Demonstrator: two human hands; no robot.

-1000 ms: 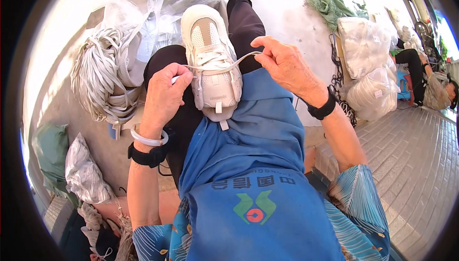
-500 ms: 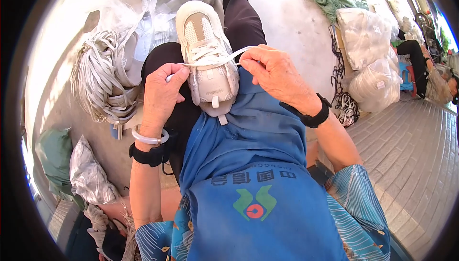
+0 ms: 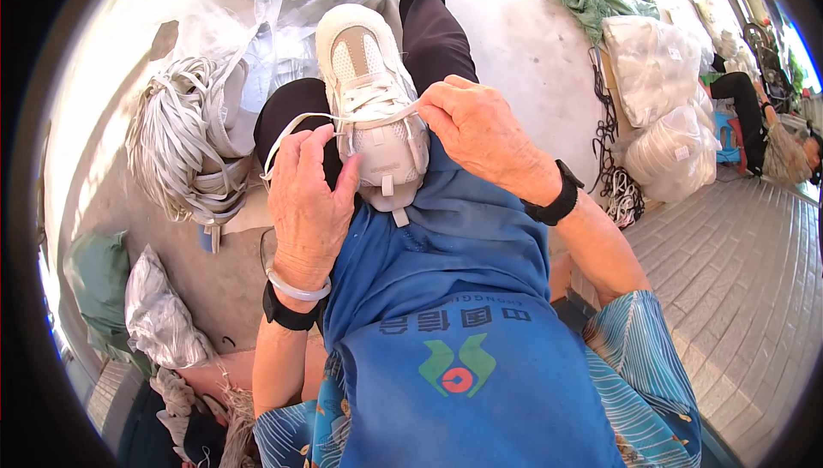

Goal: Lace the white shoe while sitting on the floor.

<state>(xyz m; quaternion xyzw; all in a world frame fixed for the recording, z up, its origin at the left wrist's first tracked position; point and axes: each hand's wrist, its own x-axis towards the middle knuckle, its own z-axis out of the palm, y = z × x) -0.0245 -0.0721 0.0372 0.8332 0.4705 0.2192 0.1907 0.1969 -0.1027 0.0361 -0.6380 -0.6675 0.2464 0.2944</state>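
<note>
A white and beige sneaker [image 3: 367, 48] rests on my lap, its toe pointing away from me. A pale shoelace [image 3: 300, 118] runs across its upper part and curls down to the left, behind my left fingers. My right hand [image 3: 489, 134], at the sneaker's right side, pinches the lace between thumb and fingers. Beside the sneaker's left edge is my left hand [image 3: 309, 202], its thumb apart from the other fingers and nothing visibly gripped. Under the sneaker lies my blue apron [image 3: 480, 254].
A thick bundle of pale laces [image 3: 184, 142] hangs at the left, near clear plastic bags [image 3: 300, 5]. Lower left are a green bag [image 3: 94, 284] and a white plastic bag [image 3: 163, 314]. Stuffed plastic bags [image 3: 651, 65] stand right, with another person [image 3: 746, 112] beyond.
My left hand has let go of the lace and moved down and right, closer to the sneaker. The lace's left end now loops outward. My right hand has shifted slightly left.
</note>
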